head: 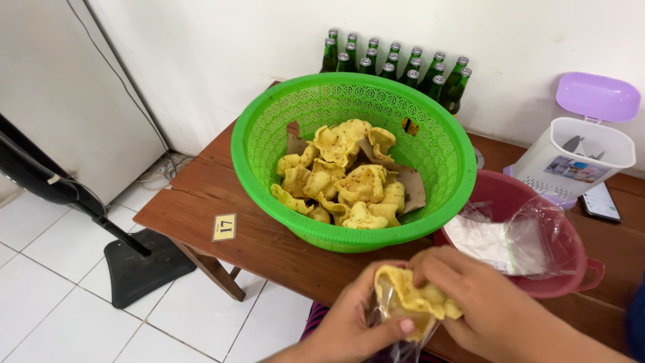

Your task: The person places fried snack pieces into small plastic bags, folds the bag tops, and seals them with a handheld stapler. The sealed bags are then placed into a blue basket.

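At the bottom of the head view my left hand (356, 323) holds a small clear plastic bag (403, 346) from the left side. My right hand (480, 302) grips a yellow fried cracker (410, 296) that sits in the mouth of that bag. Just beyond my hands stands a round green plastic basket (262, 134) on a brown wooden table (201, 195). Several more yellow crackers (349, 178) lie in it on brown paper.
A dark red basin (497, 188) with clear plastic bags (517, 235) sits right of the basket. Behind it stand a white cutlery holder with a purple lid (578, 151) and a phone (600, 202). Green glass bottles (396, 64) line the wall. A black stand (134, 259) rests on the tiled floor.
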The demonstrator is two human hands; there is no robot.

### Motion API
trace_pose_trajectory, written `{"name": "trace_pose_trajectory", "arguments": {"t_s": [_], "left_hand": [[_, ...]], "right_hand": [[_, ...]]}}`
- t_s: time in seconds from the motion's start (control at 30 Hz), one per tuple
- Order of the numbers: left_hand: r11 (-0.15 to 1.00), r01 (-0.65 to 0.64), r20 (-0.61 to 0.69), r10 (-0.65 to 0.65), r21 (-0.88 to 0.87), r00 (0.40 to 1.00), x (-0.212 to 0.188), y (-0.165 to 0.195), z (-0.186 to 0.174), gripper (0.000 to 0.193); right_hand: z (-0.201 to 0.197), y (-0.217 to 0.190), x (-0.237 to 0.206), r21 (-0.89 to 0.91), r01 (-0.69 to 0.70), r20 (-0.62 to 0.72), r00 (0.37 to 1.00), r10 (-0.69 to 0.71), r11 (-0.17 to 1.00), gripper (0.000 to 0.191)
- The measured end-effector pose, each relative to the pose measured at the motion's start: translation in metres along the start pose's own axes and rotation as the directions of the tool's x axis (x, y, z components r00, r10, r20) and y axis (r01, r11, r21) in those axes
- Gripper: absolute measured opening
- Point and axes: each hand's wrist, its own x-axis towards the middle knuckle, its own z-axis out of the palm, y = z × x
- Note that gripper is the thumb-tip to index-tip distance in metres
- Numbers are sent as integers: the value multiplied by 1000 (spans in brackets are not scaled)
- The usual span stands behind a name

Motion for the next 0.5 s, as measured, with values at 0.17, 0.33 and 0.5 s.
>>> {"name": "trace_pose_trajectory", "arguments": {"t_s": [0.17, 0.33, 0.5], "left_hand": [[840, -284, 93, 273, 463, 958, 45, 84, -23, 77], [528, -176, 126, 130, 831, 983, 141, 154, -82, 67], [573, -138, 0, 234, 807, 972, 207, 147, -144, 58]], "right_hand": [[-55, -21, 38, -250, 277, -167, 932, -323, 928, 61], [-98, -7, 115, -406, 173, -271, 915, -299, 897, 70], [-85, 37, 198, -400, 218, -322, 876, -359, 890, 52]]}}
